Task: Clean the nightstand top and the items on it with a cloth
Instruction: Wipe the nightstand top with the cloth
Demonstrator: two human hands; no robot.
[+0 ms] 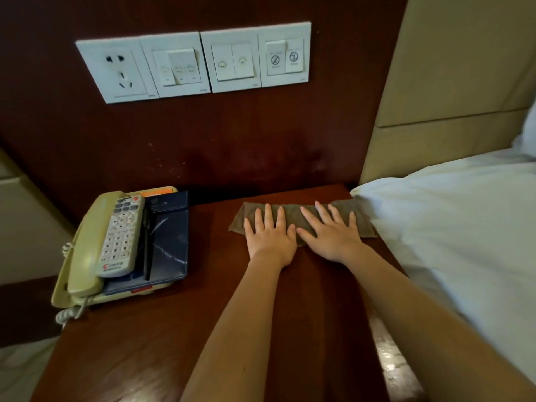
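Pressing flat on folded brown cloth point(293, 216): left hand point(271, 237) and right hand point(330, 235), side by side, fingers spread, palms down, gripping nothing. Cloth lies at rear right of nightstand top point(179, 329), near white bedding point(452, 216). Rear left: beige telephone point(84, 250) carrying grey remote control point(121, 236), red logo on lower end, lettering illegible; dark blue folder point(171, 242) beside it. Wall switch panel point(197, 60) symbols too small to read.
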